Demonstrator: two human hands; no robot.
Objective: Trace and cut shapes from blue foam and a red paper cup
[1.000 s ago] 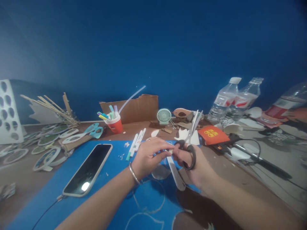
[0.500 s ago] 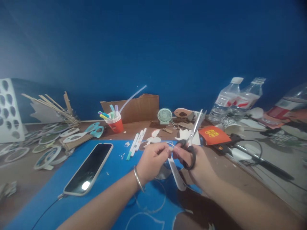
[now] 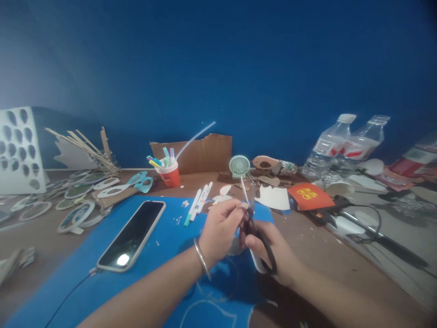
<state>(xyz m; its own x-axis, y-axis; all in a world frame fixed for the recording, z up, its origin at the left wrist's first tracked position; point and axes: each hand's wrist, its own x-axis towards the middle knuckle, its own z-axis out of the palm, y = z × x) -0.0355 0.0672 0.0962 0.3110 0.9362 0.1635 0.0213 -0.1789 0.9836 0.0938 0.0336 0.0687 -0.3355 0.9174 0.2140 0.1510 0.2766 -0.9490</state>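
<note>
Gripping black-handled steel scissors (image 3: 256, 230) in the right hand (image 3: 273, 248), blades pointing up, left hand (image 3: 220, 228) pinching a small pale paper cutout (image 3: 254, 257) beside them, above a smooth blue sheet (image 3: 164, 237) on the brown counter (image 3: 324, 246), glossy dark phone (image 3: 131, 236) lying flat nearby.

Water bottles (image 3: 329, 145): three
Phones (image 3: 132, 235): one
Scissors (image 3: 257, 232): one pair
Red cups (image 3: 170, 175): one
Mini fans (image 3: 239, 166): one
Hands (image 3: 220, 230): two
</note>
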